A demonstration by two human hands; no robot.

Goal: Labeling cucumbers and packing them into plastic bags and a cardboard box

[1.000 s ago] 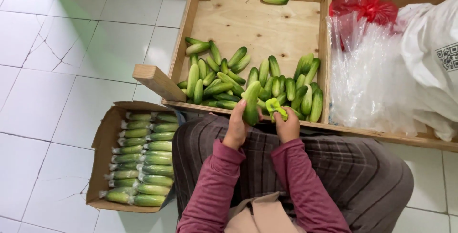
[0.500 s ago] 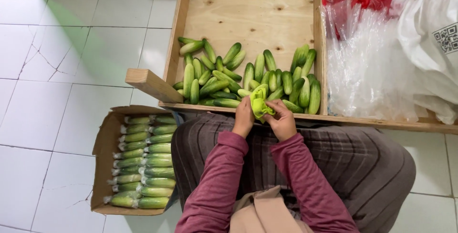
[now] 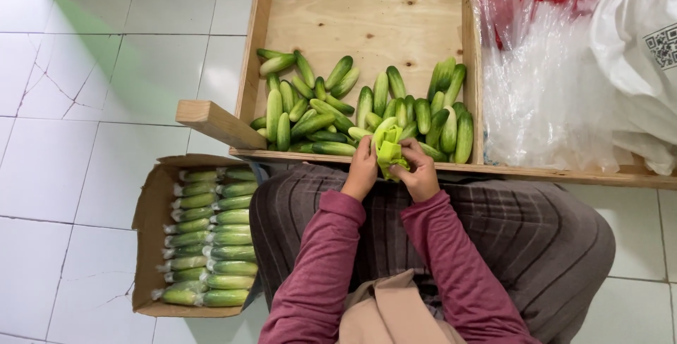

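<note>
While both hands meet, left hand (image 3: 362, 169) and right hand (image 3: 417, 173) grasp a cucumber (image 3: 386, 148), seemingly in thin wrap, just before the crate (image 3: 247, 83); I judge it firm, light, slippery—hold mid-length.

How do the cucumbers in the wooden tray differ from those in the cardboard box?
The cucumbers in the wooden tray lie loose, bare and at mixed angles. The cucumbers in the cardboard box are wrapped in clear plastic and stacked in neat rows, all lying crosswise. Both lots are green and alike in shape.
</note>
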